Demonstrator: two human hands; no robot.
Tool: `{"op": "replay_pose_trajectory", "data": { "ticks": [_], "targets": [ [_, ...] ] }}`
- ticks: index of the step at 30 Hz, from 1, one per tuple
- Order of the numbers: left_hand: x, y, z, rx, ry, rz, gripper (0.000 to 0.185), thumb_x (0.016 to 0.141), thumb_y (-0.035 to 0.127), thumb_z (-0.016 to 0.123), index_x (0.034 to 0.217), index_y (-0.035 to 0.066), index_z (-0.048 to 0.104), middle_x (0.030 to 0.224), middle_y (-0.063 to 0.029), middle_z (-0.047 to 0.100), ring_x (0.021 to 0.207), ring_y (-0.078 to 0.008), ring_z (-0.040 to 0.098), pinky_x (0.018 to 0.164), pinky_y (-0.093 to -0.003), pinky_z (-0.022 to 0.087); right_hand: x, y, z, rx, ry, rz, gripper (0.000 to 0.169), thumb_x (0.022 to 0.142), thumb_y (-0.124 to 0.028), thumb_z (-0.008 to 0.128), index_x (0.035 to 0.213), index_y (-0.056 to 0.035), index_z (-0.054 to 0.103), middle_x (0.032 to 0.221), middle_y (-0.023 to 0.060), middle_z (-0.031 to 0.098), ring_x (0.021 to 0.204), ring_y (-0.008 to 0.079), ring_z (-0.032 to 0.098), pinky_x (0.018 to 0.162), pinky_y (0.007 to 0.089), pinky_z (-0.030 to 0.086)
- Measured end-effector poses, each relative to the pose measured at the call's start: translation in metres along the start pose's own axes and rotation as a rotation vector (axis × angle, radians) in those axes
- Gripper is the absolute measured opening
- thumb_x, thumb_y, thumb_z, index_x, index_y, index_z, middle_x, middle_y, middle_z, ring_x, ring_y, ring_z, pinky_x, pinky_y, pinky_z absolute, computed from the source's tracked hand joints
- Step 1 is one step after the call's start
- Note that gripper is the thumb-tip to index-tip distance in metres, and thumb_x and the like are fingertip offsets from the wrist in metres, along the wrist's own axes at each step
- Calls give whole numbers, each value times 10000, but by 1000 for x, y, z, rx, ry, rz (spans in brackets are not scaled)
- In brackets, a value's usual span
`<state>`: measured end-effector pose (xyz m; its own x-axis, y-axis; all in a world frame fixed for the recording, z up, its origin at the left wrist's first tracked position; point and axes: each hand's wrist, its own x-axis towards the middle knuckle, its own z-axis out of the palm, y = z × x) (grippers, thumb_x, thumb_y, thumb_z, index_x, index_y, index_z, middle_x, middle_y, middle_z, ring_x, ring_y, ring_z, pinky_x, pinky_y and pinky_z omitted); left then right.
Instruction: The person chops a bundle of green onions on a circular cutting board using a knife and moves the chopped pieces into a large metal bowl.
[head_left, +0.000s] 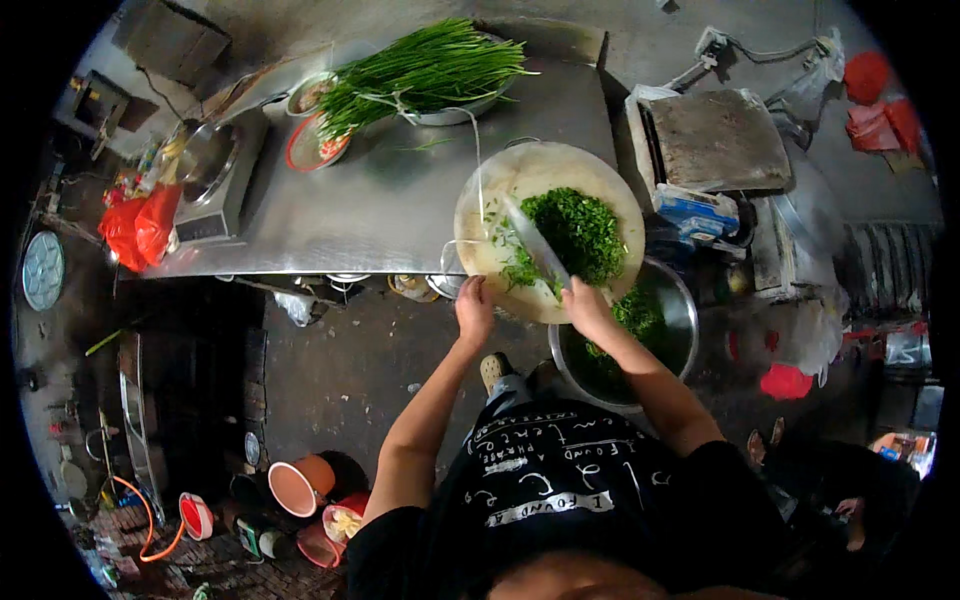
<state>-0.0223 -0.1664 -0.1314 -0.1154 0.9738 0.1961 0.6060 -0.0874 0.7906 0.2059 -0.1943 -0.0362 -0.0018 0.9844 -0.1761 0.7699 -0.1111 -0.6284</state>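
Observation:
My right hand (589, 311) grips a broad kitchen knife (541, 247). Its blade slants across a round chopping board (480, 195) beside a heap of chopped green herbs (577, 232). At the board's near left rim is my left hand (475, 307), its fingers curled on the edge. The board overhangs the front of a stainless-steel table (360, 217). Lower down, partly under the board and my right forearm, stands a large steel bowl (686, 337) with chopped greens (637, 315) inside. A white string (478, 161) trails onto the board.
A large bunch of long green stalks (427, 71) rests over a metal basin (457, 114) at the table's back. Left of it are a red-rimmed bowl (300, 150) and a scale (214, 202). Behind me at left stands an orange bucket (300, 484). Another person (840, 480) is at lower right.

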Motion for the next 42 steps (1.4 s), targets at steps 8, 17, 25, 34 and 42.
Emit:
{"op": "replay_pose_trajectory", "data": {
  "ticks": [8, 17, 25, 34, 42],
  "targets": [
    [28, 63, 107, 173, 64, 83, 656, 885, 280, 534, 1360, -83, 264, 1389, -287, 304, 1267, -450, 300, 1070, -482, 237, 5, 50, -78, 485, 25, 405, 249, 905, -216, 500, 983, 20, 510, 641, 148, 571, 505, 290, 584, 460, 388, 472],
    [65, 65, 87, -49, 50, 136, 363, 908, 157, 505, 1201, -53, 460, 1218, -261, 451, 1151, -402, 411, 999, -440, 329, 105, 89, -139, -282, 179, -28, 264, 800, -214, 591, 974, -21, 546, 897, 221, 621, 861, 407, 592, 736, 489, 467],
    [100, 35, 83, -66, 51, 86, 409, 922, 199, 491, 1242, -46, 427, 1255, -248, 445, 1169, -399, 408, 1008, -438, 327, 221, 94, -103, -331, 119, -400, 251, 779, -163, 627, 1006, -70, 575, 1023, 112, 598, 978, 311, 560, 850, 423, 445],
    [77, 77, 128, 24, 124, 89, 513, 865, 255, 559, 1280, -10, 417, 1283, -228, 441, 1205, -395, 381, 1036, -466, 281, 142, 87, -64, 246, 243, 28, 308, 905, -294, 551, 1127, -85, 597, 1127, 124, 607, 967, 217, 599, 807, 329, 464],
    [57, 112, 163, -151, 112, -35, 443, 855, 251, 575, 1216, 7, 495, 1170, -206, 543, 1081, -367, 503, 950, -420, 386, 130, 106, -35, 429, 138, 15, 504, 868, -434, 570, 1208, -62, 568, 1165, 151, 598, 1106, 287, 536, 920, 367, 407]
  ]
}}
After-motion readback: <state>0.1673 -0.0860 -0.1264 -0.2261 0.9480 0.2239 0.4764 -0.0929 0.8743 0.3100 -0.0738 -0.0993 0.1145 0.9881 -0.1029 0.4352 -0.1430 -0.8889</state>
